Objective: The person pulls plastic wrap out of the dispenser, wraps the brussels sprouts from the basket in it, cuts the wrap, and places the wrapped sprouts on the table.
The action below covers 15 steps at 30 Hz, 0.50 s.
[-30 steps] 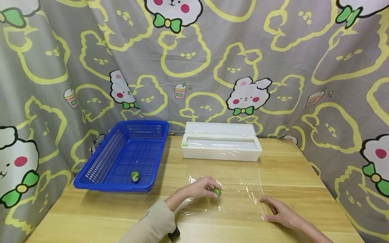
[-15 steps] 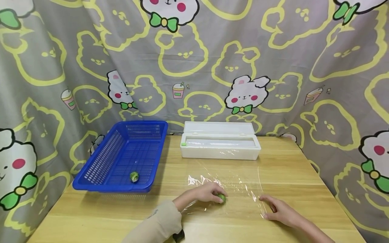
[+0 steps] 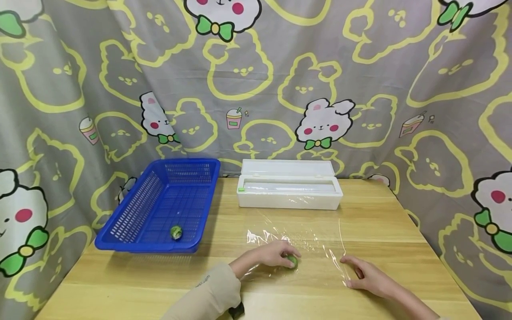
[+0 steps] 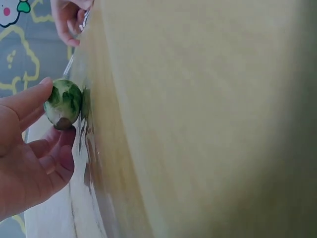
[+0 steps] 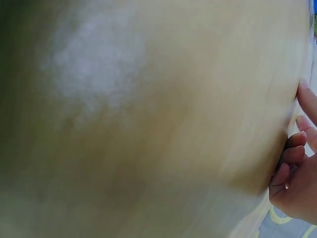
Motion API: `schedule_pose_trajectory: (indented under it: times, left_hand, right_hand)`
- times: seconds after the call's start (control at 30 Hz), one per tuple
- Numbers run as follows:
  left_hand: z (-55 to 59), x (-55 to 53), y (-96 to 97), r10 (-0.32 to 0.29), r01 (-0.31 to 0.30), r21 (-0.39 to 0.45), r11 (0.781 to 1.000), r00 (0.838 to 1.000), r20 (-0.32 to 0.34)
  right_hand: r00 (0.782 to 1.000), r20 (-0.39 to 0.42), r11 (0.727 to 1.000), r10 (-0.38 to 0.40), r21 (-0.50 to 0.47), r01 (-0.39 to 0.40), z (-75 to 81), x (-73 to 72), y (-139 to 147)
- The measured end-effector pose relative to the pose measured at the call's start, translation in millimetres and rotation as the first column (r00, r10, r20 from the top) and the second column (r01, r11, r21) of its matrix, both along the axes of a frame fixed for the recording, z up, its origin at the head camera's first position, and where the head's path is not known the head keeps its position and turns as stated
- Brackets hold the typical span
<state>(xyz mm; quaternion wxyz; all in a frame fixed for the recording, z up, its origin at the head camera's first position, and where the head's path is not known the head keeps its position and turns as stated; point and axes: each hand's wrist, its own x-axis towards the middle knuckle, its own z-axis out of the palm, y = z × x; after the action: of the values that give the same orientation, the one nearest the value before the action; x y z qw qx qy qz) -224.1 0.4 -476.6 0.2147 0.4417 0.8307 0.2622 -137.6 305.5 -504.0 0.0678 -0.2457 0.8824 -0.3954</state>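
A Brussels sprout (image 3: 293, 261) is pinched between the thumb and fingers of my left hand (image 3: 276, 254), low over a sheet of clear cling film (image 3: 312, 249) on the table. In the left wrist view the sprout (image 4: 63, 105) shows its brownish cut end, and its side meets the film. At the film's right edge, my right hand (image 3: 370, 276) touches the border with thumb and index fingertips spread apart. The right wrist view catches only part of that hand (image 5: 297, 163), its lower fingers bent near the tabletop.
A blue plastic basket (image 3: 206, 209) stands at the left with another Brussels sprout (image 3: 176, 232) inside. Behind the film sits a white cling film dispenser (image 3: 288, 201), lid raised, film running out its front. A patterned curtain (image 3: 256, 146) borders the wooden table (image 3: 120, 284).
My left hand has shifted slightly right and nearer to me with the sprout, mostly in the first half second. The right hand has stayed at the film's edge.
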Motion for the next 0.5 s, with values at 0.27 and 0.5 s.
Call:
schedule_pose_trajectory:
  times: [0.27,0.5]
  left_hand:
    - [-1.0,4.7,5.0,0.013,-0.012,0.019,1.000,0.999,-0.048]
    - [-3.0,3.4,2.0,0.007,-0.007,0.010,1.000,1.000,0.008]
  right_hand:
    - [1.000,-0.021,1.000,0.002,-0.005,-0.002,-0.7,-0.4,0.8]
    - [1.000,0.003,1.000,0.017,-0.003,-0.017,2.0,-1.0,0.9]
